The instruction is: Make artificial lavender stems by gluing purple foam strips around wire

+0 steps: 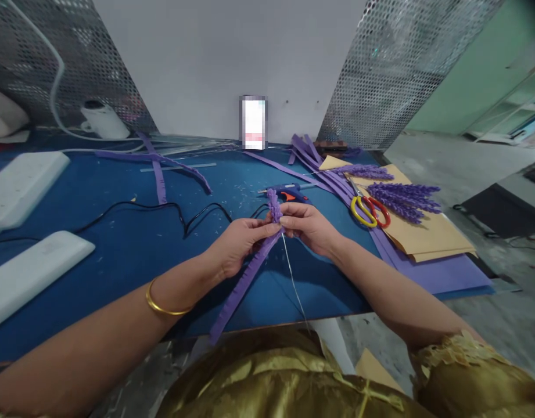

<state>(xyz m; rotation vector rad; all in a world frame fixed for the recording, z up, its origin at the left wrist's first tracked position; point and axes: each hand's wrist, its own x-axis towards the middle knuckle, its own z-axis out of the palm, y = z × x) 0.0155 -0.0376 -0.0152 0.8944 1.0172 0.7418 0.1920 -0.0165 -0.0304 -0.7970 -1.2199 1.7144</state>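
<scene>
My left hand (239,241) pinches a long purple fringed foam strip (243,284) that hangs down toward my lap. My right hand (308,226) is closed on a thin wire stem (293,281) and on the wound purple flower head (275,207) at its top, where the strip wraps around it. Both hands meet over the blue table (119,249), just in front of a blue and orange glue gun (288,193).
Yellow-and-red-handled scissors (366,210) lie on purple foam sheets (441,273) beside finished purple flower sprigs (402,197) on brown paper (433,235). Loose purple strips (160,168) and a black cable (162,210) cross the table. White power strips (27,273) lie at left.
</scene>
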